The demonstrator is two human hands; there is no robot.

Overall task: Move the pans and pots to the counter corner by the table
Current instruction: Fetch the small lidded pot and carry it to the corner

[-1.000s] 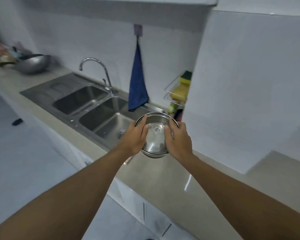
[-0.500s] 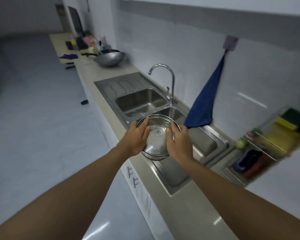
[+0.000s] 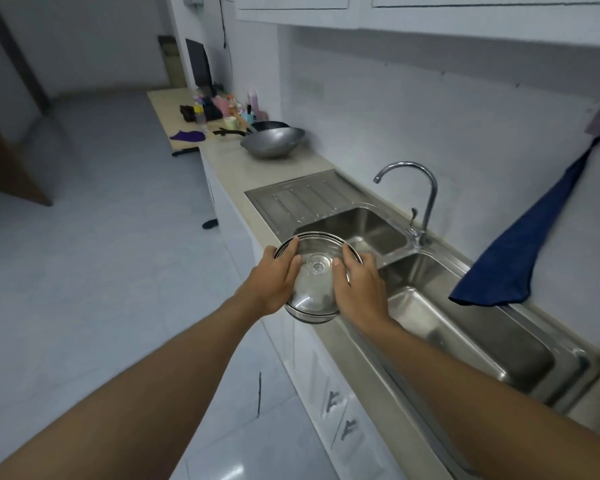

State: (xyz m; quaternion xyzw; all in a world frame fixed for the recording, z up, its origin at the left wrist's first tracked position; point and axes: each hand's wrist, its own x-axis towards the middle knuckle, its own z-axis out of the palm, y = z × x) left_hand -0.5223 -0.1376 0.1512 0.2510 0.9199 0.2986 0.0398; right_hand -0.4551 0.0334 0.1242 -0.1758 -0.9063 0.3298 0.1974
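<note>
Above the front edge of the beige stone counter (image 3: 236, 168), beside the left basin of the stainless steel double sink (image 3: 302, 197), I am carrying the small round steel pot with its clear glass lid (image 3: 312, 292). My left hand (image 3: 274, 282) and right hand (image 3: 361, 289) grip it from either side. The fingers of both curl round the rim, and each thumb lies on the lid near the knob.

A second ago the pot hung over the right basin, with the white side wall and the wire rack close ahead. Since then my view has swung left along the counter and the pot has travelled with it. The grip looks unchanged.

The far end is now in sight. A grey metal wok (image 3: 272, 142) and a black frying pan (image 3: 269, 125) sit together where the counter meets the light wooden table (image 3: 163, 105). I take that corner as the goal. The pot is well apart from it, so I judge the carry is roughly mid-way. The lid lies loose under my thumbs, so tilting could let it slide.
</note>
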